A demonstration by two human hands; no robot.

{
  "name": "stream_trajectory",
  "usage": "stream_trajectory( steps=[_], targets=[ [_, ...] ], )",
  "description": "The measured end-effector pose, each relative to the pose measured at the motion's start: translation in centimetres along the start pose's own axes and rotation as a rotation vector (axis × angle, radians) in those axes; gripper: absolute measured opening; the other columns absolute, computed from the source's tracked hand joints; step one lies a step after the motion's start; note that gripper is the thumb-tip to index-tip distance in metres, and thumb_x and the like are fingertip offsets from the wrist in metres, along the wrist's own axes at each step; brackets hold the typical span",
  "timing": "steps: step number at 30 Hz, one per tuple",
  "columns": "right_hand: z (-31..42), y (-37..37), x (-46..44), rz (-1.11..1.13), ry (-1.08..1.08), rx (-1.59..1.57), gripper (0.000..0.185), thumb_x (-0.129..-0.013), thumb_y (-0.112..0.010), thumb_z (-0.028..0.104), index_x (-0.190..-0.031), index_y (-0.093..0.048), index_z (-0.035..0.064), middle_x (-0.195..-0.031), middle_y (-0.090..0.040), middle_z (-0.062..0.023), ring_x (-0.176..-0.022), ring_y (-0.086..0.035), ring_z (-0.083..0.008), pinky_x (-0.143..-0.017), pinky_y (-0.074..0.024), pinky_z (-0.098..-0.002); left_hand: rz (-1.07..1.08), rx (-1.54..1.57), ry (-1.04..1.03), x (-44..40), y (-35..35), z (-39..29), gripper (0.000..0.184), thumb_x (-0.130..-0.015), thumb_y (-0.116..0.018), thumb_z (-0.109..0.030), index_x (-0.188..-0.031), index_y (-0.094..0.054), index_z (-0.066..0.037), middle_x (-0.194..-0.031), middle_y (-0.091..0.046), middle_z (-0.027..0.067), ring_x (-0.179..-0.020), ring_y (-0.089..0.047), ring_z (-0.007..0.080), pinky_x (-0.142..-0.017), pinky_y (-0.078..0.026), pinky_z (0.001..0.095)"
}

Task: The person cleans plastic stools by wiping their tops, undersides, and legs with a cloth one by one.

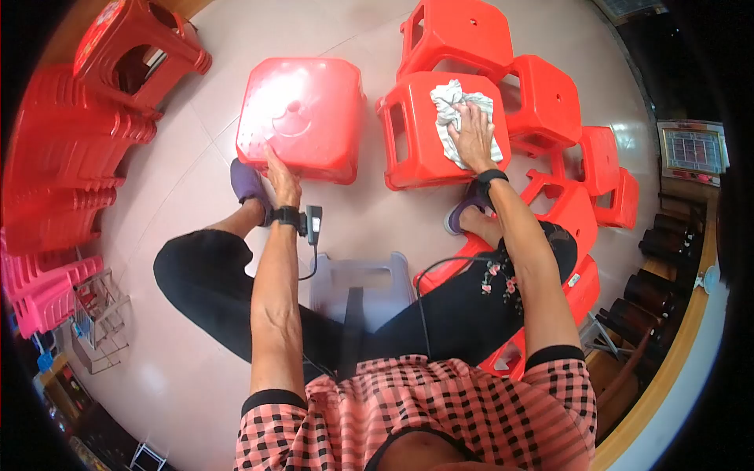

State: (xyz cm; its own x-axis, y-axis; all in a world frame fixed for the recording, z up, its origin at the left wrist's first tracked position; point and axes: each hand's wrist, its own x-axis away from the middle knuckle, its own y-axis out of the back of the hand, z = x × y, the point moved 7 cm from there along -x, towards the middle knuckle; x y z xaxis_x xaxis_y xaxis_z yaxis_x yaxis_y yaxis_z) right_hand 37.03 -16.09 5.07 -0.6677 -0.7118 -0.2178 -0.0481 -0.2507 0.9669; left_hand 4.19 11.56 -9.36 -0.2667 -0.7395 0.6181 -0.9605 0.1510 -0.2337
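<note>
A red plastic stool (pixel 322 118) with a shiny top stands left of centre. My left hand (pixel 281 179) is at its near edge, fingers stretched along the rim, gripping nothing that I can see. To the right is another red stool (pixel 416 118), and a white striped cloth (pixel 446 96) lies crumpled on its seat. My right hand (pixel 473 135) presses flat on the cloth with the fingers spread. Both wrists wear black bands, the left one with a small device and cable.
Several red stools (pixel 546 98) stand behind and right of the cloth. Stacked red stools (pixel 59 157) and pink stools (pixel 47 290) line the left side. A grey stool (pixel 361 286) is between my legs. Dark bottle-like objects (pixel 667 239) line the right edge.
</note>
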Motion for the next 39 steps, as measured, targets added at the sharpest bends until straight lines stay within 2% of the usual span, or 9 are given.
stream_trajectory(
  steps=[6, 9, 13, 16, 18, 22, 25, 34, 39],
  targets=[
    [0.3, -0.6, -1.2, 0.053, -0.051, -0.184, 0.045, -0.078, -0.069, 0.025, -0.118, -0.049, 0.0159, -0.119, -0.052, -0.0147, -0.108, -0.053, -0.0385, -0.086, -0.044, -0.0508, -0.062, -0.017, 0.121, 6.8, 1.9, 5.6, 0.084, -0.087, -0.043, -0.071, -0.138, -0.038, -0.005, -0.131, -0.051, 0.0165, -0.103, -0.058, 0.0331, -0.072, -0.053, 0.0453],
    [2.4, -0.2, -2.9, -0.029, -0.058, -0.367, 0.046, -0.076, -0.068, 0.021, -0.116, -0.051, 0.0066, -0.11, -0.058, -0.0225, -0.103, -0.057, -0.0412, -0.088, -0.0458, -0.0478, 0.1, -0.072, 0.173, 10.4, 0.5, 6.4, 0.087, -0.084, -0.047, -0.072, -0.139, -0.035, -0.007, -0.126, -0.052, 0.0261, -0.109, -0.054, 0.0406, -0.085, -0.049, 0.0506],
    [10.7, 1.9, -5.7, -0.048, 0.063, -0.681, 0.042, -0.076, -0.065, 0.018, -0.113, -0.054, 0.0023, -0.105, -0.062, -0.0222, -0.103, -0.059, -0.0368, -0.089, -0.046, -0.0455, 0.337, -0.045, 0.254, 15.4, -2.6, 4.1, 0.047, -0.09, -0.059, -0.045, -0.117, -0.057, -0.005, -0.097, -0.065, 0.0165, -0.091, -0.062, 0.0288, -0.078, -0.051, 0.0415],
    [16.6, 2.9, -7.5, 0.036, 0.184, -0.654, 0.044, -0.077, -0.064, 0.018, -0.117, -0.052, 0.005, -0.112, -0.057, -0.022, -0.107, -0.056, -0.0371, -0.092, -0.0457, -0.0445, 0.062, -0.489, -0.475, 16.1, -1.7, -7.2, 0.036, -0.098, -0.047, -0.031, -0.104, -0.06, 0.002, -0.092, -0.063, 0.0151, -0.09, -0.06, 0.0236, -0.074, -0.047, 0.0369],
    [19.2, 2.1, -8.9, 0.035, 0.26, -0.62, 0.047, -0.078, -0.064, 0.018, -0.121, -0.051, 0.0079, -0.118, -0.054, -0.0219, -0.11, -0.053, -0.0391, -0.093, -0.0455, -0.0458, -0.169, -0.887, -0.931, 13.4, 0.7, -10.7, 0.04, -0.099, -0.04, -0.032, -0.113, -0.054, 0.004, -0.1, -0.059, 0.0224, -0.099, -0.057, 0.0344, -0.079, -0.045, 0.0428],
    [20.3, -5.2, -8.1, 0.246, 0.224, -0.222, 0.055, -0.078, -0.066, 0.022, -0.131, -0.049, 0.0176, -0.124, -0.046, -0.0185, -0.113, -0.046, -0.0425, -0.091, -0.0453, -0.0528, -0.11, -0.963, -0.304, 8.6, 3.4, -9.1, 0.048, -0.099, -0.031, -0.037, -0.119, -0.05, 0.002, -0.111, -0.055, 0.028, -0.112, -0.05, 0.0445, -0.094, -0.039, 0.0493],
    [22.0, -4.1, -6.3, 0.069, 0.238, -0.197, 0.057, -0.078, -0.067, 0.025, -0.132, -0.05, 0.0177, -0.12, -0.047, -0.0175, -0.112, -0.046, -0.0385, -0.088, -0.0455, -0.0522, -0.243, -0.852, -0.607, 3.9, 5.8, -5.2, 0.052, -0.1, -0.026, -0.039, -0.116, -0.052, 0.003, -0.11, -0.055, 0.0293, -0.108, -0.049, 0.047, -0.093, -0.039, 0.0499],
    [30.9, -0.4, 8.9, 0.094, 0.726, -0.387, 0.051, -0.069, -0.07, 0.021, -0.119, -0.06, 0.0198, -0.108, -0.055, -0.0102, -0.1, -0.051, -0.0313, -0.081, -0.0437, -0.0451, -0.083, -0.779, -0.546, 4.3, 5.2, -5.6, 0.059, -0.102, -0.018, -0.04, -0.111, -0.057, 0.004, -0.106, -0.064, 0.0192, -0.097, -0.058, 0.0306, -0.089, -0.043, 0.0413],
    [26.2, -1.1, 3.7, 0.113, 0.635, -0.427, 0.048, -0.063, -0.069, 0.011, -0.109, -0.066, 0.0207, -0.103, -0.057, -0.008, -0.094, -0.055, -0.0279, -0.075, -0.0512, -0.0388, -0.12, -0.626, -0.56, 2.6, 6.1, -3.9, 0.056, -0.1, -0.02, -0.035, -0.103, -0.059, 0.006, -0.101, -0.06, 0.0292, -0.097, -0.054, 0.0448, -0.086, -0.039, 0.0516]
  ],
)
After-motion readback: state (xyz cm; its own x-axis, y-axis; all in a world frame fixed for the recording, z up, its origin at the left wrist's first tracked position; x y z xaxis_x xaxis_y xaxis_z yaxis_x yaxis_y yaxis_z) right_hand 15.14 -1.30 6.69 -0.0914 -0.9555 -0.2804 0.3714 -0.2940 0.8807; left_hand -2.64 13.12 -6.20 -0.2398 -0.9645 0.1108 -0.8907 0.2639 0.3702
